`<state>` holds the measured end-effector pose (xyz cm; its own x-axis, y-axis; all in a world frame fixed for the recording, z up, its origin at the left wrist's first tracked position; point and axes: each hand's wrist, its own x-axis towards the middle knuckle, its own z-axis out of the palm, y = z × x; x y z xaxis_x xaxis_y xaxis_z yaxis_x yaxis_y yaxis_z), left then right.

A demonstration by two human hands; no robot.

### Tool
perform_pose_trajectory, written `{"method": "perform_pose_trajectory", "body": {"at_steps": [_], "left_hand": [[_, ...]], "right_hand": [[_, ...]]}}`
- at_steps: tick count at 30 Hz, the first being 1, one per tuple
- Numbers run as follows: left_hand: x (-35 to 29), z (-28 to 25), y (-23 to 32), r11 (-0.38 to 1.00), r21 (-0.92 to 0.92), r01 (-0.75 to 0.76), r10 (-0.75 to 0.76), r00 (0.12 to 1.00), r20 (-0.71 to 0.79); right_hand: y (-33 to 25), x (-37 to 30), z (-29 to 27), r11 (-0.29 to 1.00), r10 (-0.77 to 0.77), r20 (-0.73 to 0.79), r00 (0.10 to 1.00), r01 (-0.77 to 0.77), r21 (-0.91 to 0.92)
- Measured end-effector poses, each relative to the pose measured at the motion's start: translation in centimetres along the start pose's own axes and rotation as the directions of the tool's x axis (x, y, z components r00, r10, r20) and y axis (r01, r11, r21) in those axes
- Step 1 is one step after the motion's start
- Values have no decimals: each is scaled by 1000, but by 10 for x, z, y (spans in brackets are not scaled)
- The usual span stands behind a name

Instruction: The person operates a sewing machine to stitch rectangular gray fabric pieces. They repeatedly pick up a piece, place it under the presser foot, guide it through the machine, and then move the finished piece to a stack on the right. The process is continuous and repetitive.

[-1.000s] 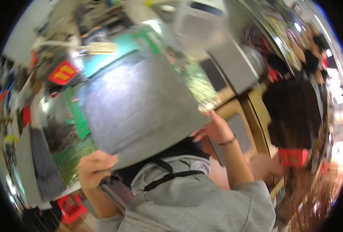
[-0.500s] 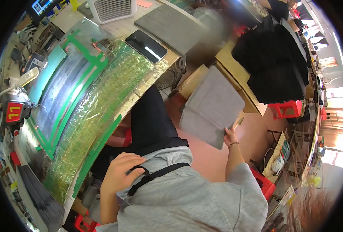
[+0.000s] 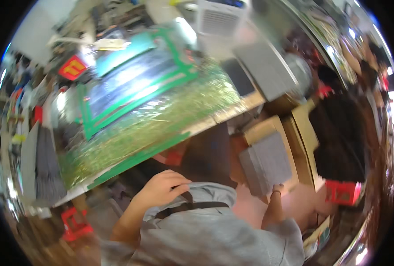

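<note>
My right hand [image 3: 277, 190], out to the right with the arm extended, grips the near edge of a flat grey panel [image 3: 268, 164]. The panel is tilted over an open cardboard box [image 3: 290, 177] beside the worktable; whether it touches the box I cannot tell. Seam-like lines cross the panel's face, and blur hides its finer detail. At my waist, my left hand [image 3: 163, 188] rests in front of the grey shirt beside a dark strap [image 3: 192, 206]. Its fingers are loosely stretched, the thumb apart, with nothing visible in them.
On the worktable lie a green-taped clear sheet [image 3: 135, 80], a phone [image 3: 238, 77], a grey board [image 3: 268, 66] and a white fan unit [image 3: 219, 20]. Grey sheets [image 3: 46, 164] stack at its left end. Black material [image 3: 341, 137] covers a red stool [image 3: 342, 191] at right.
My view has swung toward the worktable, so the scene sits differently in the picture. The grey panel, still in my right hand, is now over the cardboard box. My left hand stays at my waist.
</note>
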<state>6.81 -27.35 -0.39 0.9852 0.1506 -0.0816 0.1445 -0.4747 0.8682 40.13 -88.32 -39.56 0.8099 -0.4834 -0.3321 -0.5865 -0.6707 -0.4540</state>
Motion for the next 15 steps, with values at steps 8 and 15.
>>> {"method": "perform_pose_trajectory", "body": {"at_steps": [8,15], "left_hand": [[-29,-37,-8,999,40,13,11,840,-543],[-67,-74,-50,944,189,269,37,484,-874]], "right_hand": [[-345,-204,-76,928,-330,923,198,246,279],[-526,-341,-98,564,-555,759,-341,516,644]]}}
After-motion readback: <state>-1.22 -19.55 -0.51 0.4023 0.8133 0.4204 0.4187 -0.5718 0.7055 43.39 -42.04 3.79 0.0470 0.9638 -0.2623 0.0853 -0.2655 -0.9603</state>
